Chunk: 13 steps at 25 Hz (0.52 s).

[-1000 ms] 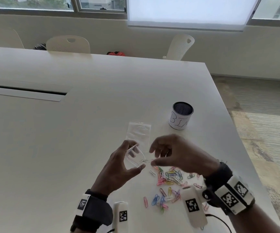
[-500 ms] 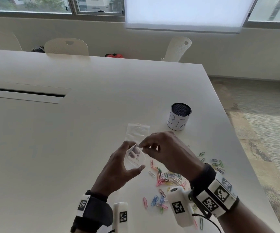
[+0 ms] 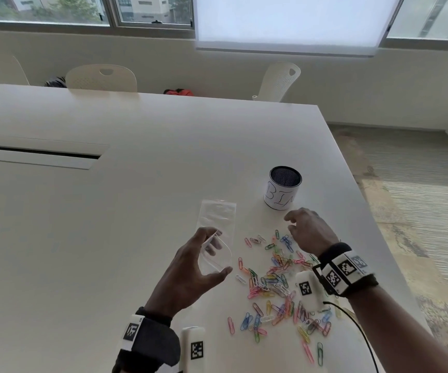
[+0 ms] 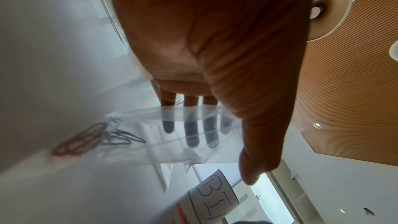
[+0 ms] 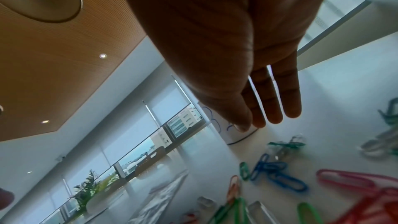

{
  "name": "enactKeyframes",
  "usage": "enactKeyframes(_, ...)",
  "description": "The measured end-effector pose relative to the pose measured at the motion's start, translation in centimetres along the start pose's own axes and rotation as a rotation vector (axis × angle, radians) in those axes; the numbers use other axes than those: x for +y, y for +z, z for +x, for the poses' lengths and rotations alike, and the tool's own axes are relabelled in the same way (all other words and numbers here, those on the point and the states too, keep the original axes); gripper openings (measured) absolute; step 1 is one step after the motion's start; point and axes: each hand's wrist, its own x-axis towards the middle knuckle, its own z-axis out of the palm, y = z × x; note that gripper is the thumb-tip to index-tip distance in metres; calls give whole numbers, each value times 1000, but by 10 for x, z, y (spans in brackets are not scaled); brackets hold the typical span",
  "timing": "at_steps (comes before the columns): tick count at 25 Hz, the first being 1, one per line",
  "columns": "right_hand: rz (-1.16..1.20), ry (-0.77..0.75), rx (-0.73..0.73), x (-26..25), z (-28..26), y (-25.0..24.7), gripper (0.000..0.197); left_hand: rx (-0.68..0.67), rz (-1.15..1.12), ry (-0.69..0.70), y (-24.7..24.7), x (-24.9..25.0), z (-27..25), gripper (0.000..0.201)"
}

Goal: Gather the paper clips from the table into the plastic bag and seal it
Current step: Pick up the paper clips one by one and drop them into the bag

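My left hand (image 3: 217, 251) holds a clear plastic bag (image 3: 218, 214) by its near end, thumb on one side and fingers on the other, with the mouth bowed apart. The left wrist view shows a few paper clips (image 4: 86, 139) inside the bag (image 4: 183, 152). Many coloured paper clips (image 3: 271, 281) lie scattered on the white table to the right of the bag. My right hand (image 3: 288, 223) hovers over the far edge of that scatter, fingers straight and empty. Loose clips (image 5: 275, 173) lie just below its fingers (image 5: 273, 108).
A mesh cup with a white "BIN" label (image 3: 283, 188) stands just beyond the right hand. The table's right edge (image 3: 373, 216) runs close to the clips, with floor beyond it. A cable slot (image 3: 37, 154) lies far left. Chairs stand behind the table.
The right hand was at the bag's mouth half a second ago; it has pulled away to the right, now empty above the clips near the cup. The left hand kept the bag in place.
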Motion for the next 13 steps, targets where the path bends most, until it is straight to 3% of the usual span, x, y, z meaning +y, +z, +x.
enactKeyframes(4,-24,29,-74,3,1,12,39,-11,-2,0,1,0,1,63)
enactKeyframes(10,53,-191,-237,-19,-8,19,25,-11,-6,3,2,0,3,63)
enactKeyframes(13,101,-261,-120,-31,-5,17,20,-12,-3,4,2,-1,3,64)
